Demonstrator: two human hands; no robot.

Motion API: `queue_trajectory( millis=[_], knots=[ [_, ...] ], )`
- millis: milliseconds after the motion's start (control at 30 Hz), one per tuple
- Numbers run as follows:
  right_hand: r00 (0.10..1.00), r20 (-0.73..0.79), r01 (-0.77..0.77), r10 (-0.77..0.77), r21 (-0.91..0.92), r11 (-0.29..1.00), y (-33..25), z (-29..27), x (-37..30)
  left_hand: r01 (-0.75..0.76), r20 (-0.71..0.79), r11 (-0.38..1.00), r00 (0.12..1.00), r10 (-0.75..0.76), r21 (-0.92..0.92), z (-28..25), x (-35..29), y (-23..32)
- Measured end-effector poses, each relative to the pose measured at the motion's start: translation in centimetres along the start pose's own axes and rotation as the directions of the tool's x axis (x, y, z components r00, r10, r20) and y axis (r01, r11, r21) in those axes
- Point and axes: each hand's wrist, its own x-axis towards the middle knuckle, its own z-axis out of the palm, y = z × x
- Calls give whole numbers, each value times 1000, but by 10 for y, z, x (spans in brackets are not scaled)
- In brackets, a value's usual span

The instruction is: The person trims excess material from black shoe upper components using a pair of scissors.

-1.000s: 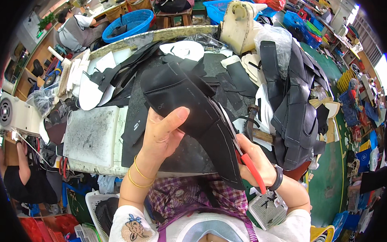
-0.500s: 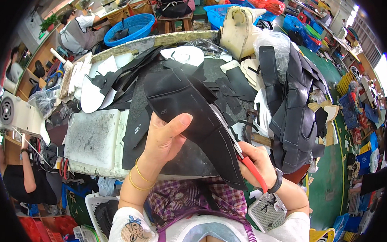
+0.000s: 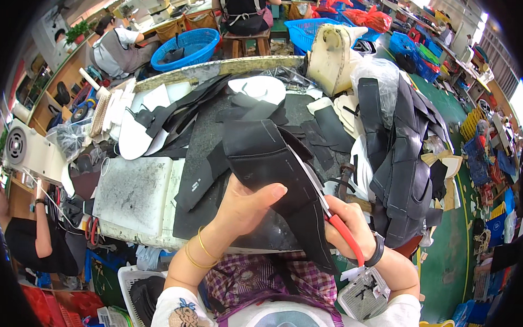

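My left hand (image 3: 244, 208) grips a black stitched leather piece (image 3: 271, 167), thumb on top and fingers hidden beneath it. The piece looks like part of a shoe or boot upper and slants from upper left to lower right. In my right hand (image 3: 350, 219) are scissors with red handles (image 3: 347, 240); their blades lie along the right edge of the leather. How far the blades are apart is hard to see. Under the piece lies a dark work mat (image 3: 205, 135), with another black leather piece (image 3: 195, 184) on it.
Stacked black leather pieces (image 3: 401, 168) drape over the table's right side. A hammer (image 3: 345, 178) lies beside them. A white block (image 3: 132, 193) sits at the left. White cut-outs (image 3: 258, 89) and black scraps lie farther back. Beyond the table are a blue basket (image 3: 188, 48) and seated co-workers.
My head view has shifted slightly, so the table appears farther right and lower. The leather piece looks more upright in my left hand. The scissors stay along its right edge.
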Motion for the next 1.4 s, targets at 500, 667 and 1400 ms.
queue_trajectory(
  millis=[500,667,1400],
  knots=[
    [999,-41,24,-26,-52,998,1,6,3,-24,-3,998,1000,24,60,-2,6,4],
    [1000,-20,19,-19,-44,999,0,6,5,-71,4,992,997,71,106,-6,5,7],
    [993,-119,46,-18,232,972,9,-8,1,-137,25,989,990,136,55,3,11,2]
  ],
)
